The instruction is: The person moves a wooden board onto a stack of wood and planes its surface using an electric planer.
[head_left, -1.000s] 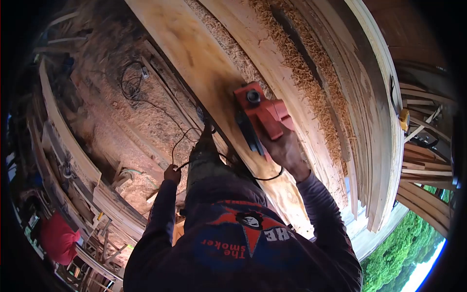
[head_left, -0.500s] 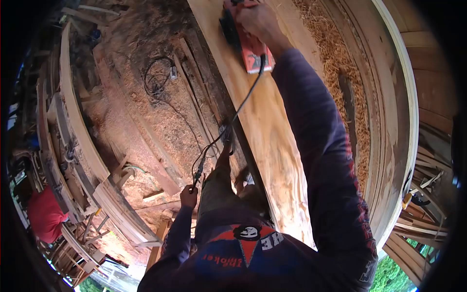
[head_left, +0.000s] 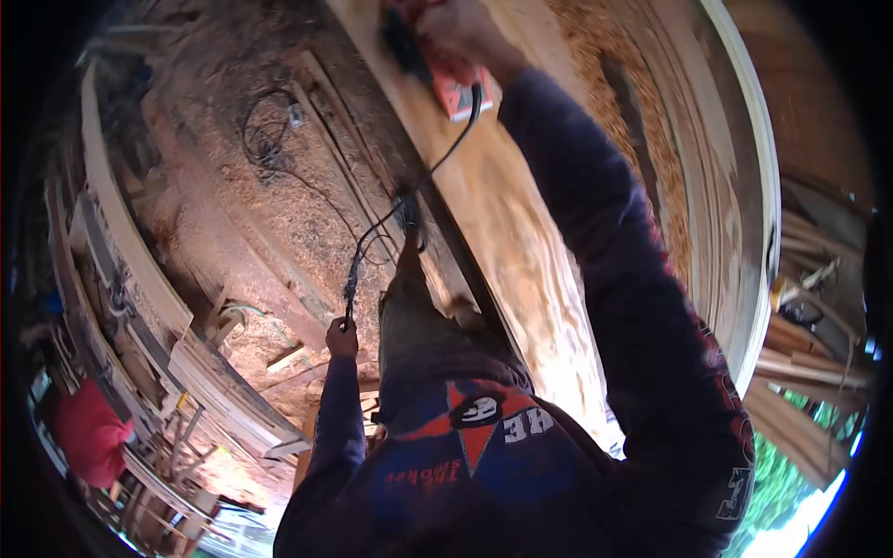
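My right hand (head_left: 462, 30) is closed around the handle of a red electric planer (head_left: 462, 100), at the top of the view. The planer rests on a long, wide wooden board (head_left: 507, 219) with pale, wavy grain; its front end is blurred and cut off by the frame. From its rear a black power cord (head_left: 453, 149) runs down past the board's left edge. Lower left, my left hand (head_left: 342, 338) is closed on that cord, holding it off to the side of the board.
Curly wood shavings (head_left: 662, 163) lie right of the board, beside more stacked planks (head_left: 730, 186). Sawdust and a coiled cable (head_left: 270, 139) cover the floor at left, near loose wood strips (head_left: 326, 130). A person in a red top (head_left: 91, 432) is at far left.
The planer and my right hand sit a little higher and further left in the view. The whole view has shifted and tilted slightly. My left hand still holds the cord.
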Tool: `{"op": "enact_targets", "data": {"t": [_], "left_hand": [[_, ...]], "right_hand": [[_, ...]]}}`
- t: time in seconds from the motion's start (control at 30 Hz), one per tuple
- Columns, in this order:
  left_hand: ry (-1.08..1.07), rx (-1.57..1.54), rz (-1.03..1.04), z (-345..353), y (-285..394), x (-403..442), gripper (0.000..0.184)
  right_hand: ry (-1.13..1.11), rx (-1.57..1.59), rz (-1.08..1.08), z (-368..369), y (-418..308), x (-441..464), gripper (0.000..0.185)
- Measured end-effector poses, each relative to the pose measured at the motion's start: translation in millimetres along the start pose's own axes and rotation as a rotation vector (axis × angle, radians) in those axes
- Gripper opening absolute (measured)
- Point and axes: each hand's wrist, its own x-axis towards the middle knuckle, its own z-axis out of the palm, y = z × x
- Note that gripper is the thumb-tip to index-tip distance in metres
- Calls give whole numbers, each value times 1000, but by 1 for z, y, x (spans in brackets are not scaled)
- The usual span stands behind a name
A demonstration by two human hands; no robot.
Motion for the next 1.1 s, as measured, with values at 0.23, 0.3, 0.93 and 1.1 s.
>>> {"op": "enact_targets", "data": {"t": [0.23,0.3,0.93,1.1], "left_hand": [[-277,389,-46,5,-68,-33,29],[-241,409,92,14,-64,-41,29],[-435,391,383,35,25,-128,35],[-454,464,254,1,-65,-81,29]], "right_hand": [[86,-361,145,-63,-79,-400,35],[178,-363,406,-81,-109,-519,34],[59,-483,595,-112,-162,-745,24],[144,-275,504,-86,-118,-601,34]]}}
